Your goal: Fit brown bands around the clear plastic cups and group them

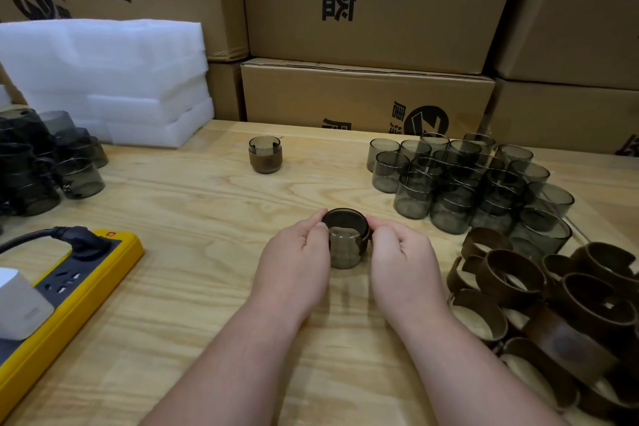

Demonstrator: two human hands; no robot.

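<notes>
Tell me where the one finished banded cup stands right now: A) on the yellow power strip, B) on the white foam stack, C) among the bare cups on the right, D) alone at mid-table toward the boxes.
D: the banded cup stands by itself on the table, apart from the bare cups and the foam.

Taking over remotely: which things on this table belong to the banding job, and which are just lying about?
Job:
- cup with a brown band at its rim, held by left hand and right hand
- banded cup
- unbanded cups
- loose bands

Lying about:
- power strip
- foam sheets
- cardboard boxes
</notes>
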